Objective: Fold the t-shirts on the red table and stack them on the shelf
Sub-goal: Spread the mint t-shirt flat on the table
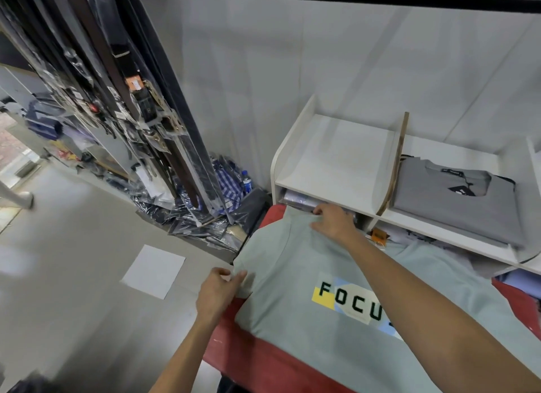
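From the head view, the only one I have, I am looking down at a pale green t-shirt (336,313) spread print-side up over the red table (248,360) in the lower right of the frame. The print reads "FOCU", with the rest hidden behind my right forearm.

My left hand (218,294), low and just left of centre, pinches the shirt's edge at the sleeve between thumb and fingers. My right hand (333,221), a little above centre, has its fingers curled over the cloth near the shoulder or collar, gripping a fold of it right against the front of the white shelf (336,187). I judge this to be the first fold, or the squaring-up before it: the shirt lies mostly flat, with no finished fold that I can see.

On the shelf, at the right of the frame, a grey folded t-shirt (456,205) with a black tag lies in the right-hand compartment; it may be more than one shirt, as I cannot tell the layers apart. The compartment to its left, in the centre of the frame, holds nothing that I can see. The slots below hold other folded garments (301,200), too hidden to name.

So I reckon at least one shirt is done and shelved, this one is barely begun, and I cannot see whether more wait beyond the frame's right edge.
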